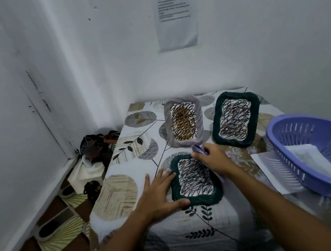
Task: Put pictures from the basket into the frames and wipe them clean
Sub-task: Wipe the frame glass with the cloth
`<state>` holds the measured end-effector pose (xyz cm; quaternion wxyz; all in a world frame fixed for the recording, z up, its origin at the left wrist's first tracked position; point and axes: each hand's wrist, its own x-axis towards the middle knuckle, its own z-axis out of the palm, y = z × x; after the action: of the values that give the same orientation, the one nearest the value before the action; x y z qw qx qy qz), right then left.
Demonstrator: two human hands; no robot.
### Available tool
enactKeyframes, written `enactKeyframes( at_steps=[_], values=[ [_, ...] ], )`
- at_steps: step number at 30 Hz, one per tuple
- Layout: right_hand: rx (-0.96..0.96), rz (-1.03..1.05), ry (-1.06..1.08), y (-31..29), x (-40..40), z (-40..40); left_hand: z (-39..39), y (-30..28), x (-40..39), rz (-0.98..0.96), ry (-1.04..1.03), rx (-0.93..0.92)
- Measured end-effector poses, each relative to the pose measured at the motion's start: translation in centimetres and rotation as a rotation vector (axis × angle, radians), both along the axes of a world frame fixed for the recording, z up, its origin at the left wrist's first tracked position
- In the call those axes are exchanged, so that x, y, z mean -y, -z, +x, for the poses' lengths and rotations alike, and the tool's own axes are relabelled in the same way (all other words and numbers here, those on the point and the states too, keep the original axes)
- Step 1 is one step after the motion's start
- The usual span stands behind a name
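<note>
Woven frames (195,179) number three; left hand (159,195) lies flat, right hand (213,157) grips one cloth (199,149).

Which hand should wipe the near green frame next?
The right hand, probably. It already pinches the purple cloth at the far corner of the near green frame. The left hand lies flat against that frame's left edge, steadying it, and holds no cloth.

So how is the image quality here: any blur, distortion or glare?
Head view: wide-angle bending curves the walls and table edges; the right hand with its cloth and the basket look soft, perhaps motion-blurred; the wall notice is unreadable; lighting is dim and even, without glare.
</note>
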<state>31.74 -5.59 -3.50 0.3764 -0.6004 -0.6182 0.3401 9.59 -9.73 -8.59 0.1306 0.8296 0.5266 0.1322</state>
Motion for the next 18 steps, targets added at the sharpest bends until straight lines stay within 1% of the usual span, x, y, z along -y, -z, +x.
enactKeyframes(
  at_steps=[2, 5, 7, 10, 13, 18],
  values=[
    [0.027, 0.025, -0.025, 0.6, -0.2, -0.4, 0.2, -0.1, 0.1, 0.000, -0.016, 0.014],
    [0.142, 0.080, -0.080, 1.5, -0.4, -0.4, 0.6, -1.3, 0.9, -0.063, -0.049, 0.019],
    [0.167, 0.105, -0.113, 1.9, -0.6, -0.4, 0.9, -2.3, 1.5, -0.123, -0.079, 0.011],
    [0.202, 0.127, -0.169, 2.6, -1.1, -0.2, 1.0, -3.2, 2.0, -0.138, -0.072, 0.020],
    [0.250, 0.107, -0.211, 3.0, -1.6, -0.3, 1.1, -3.3, 2.1, -0.160, -0.083, 0.036],
    [0.367, 0.036, -0.254, 2.5, -1.8, -1.4, 0.7, -2.3, 1.5, -0.107, -0.040, 0.056]
  ],
)
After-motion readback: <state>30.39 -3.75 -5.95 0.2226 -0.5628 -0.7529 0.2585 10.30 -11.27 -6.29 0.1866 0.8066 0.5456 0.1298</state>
